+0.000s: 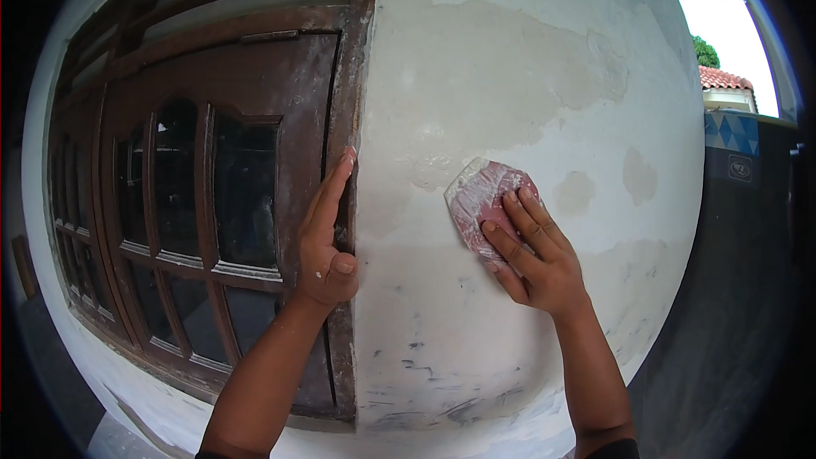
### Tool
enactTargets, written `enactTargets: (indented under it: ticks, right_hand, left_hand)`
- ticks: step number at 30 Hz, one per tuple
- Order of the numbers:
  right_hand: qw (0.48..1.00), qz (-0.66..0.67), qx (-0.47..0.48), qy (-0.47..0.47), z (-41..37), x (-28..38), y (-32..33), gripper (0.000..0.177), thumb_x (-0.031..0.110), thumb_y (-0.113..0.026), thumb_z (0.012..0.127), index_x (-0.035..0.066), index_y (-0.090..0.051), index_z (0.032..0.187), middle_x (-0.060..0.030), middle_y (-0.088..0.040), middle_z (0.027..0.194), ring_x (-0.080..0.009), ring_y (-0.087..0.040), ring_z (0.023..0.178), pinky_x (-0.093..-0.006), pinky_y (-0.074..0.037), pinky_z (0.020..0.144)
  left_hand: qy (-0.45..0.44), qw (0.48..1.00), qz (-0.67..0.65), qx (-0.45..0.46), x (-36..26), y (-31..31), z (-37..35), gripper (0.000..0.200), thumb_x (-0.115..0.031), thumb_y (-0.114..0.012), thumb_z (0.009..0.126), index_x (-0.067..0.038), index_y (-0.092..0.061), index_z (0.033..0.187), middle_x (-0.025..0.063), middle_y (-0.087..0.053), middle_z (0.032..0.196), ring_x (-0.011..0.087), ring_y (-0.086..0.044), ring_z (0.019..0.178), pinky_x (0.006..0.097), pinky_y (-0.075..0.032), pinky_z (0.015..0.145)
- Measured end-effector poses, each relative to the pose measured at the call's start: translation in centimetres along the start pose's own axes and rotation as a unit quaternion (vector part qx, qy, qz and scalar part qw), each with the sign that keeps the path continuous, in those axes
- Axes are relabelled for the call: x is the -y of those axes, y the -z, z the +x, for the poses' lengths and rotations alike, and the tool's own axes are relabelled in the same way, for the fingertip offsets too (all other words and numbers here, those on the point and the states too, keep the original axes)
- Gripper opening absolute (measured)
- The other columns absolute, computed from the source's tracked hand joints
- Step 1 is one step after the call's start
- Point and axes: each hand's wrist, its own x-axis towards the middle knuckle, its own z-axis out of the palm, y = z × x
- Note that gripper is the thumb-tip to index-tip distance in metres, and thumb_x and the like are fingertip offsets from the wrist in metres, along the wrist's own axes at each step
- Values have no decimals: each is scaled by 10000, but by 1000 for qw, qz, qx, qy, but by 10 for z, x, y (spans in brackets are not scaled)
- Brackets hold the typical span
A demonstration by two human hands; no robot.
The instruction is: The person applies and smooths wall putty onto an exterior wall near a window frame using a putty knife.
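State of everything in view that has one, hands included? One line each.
Left hand: open, empty, resting along the frame edge.
Right hand: on the red pad, fingers over its face.
Red pad: smeared with white paste, at the wall.
Wall: patchy, dark streaks low down.
Wooden window panel: looks shut, latch not visible.
Window frame: scuffed, pale marks.
Glass panes: dark, no break visible.
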Motion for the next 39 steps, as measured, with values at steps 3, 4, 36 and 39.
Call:
enactTargets:
  ticks: [3, 4, 36, 39]
  right_hand:
    - [1000, 5, -23, -1, 11, 2, 2, 466, 233, -756, 833, 133, -697, 1284, -176, -560, 1447, -366, -485, 1390, -468, -452, 1121]
    - [1000, 9, -23, 12, 22, 5, 1, 473, 231, -754, 835, 134, -691, 1294, -173, -558, 1450, -365, -486, 1389, -467, -452, 1121]
    - [1000, -12, 7, 9, 17, -1, -2, 459, 228, -739, 832, 138, -701, 1281, -173, -573, 1435, -361, -502, 1375, -454, -456, 1119]
    - [1000, -16, 2, 6, -6, -4, 1, 473, 237, -748, 831, 137, -693, 1291, -176, -570, 1436, -359, -500, 1377, -453, -461, 1114]
  left_hand:
    - [-1, 1000, 6, 1, -1, 1, 0, 1185, -879, -286, 859, 124, -366, 1485, 284, -438, 1513, 370, -417, 1434, 449, -308, 1192]
    - [0, 1000, 5, 2, -1, 0, 0, 1182, -877, -290, 862, 124, -366, 1485, 285, -439, 1513, 371, -417, 1433, 448, -309, 1191]
    - [-34, 999, -2, 3, 2, 1, 1, 1170, -871, -303, 869, 121, -369, 1486, 281, -436, 1517, 367, -413, 1437, 448, -300, 1197]
    - [-73, 997, 2, -5, 9, -2, 1, 1164, -867, -307, 874, 122, -372, 1484, 280, -437, 1517, 366, -413, 1437, 450, -300, 1197]
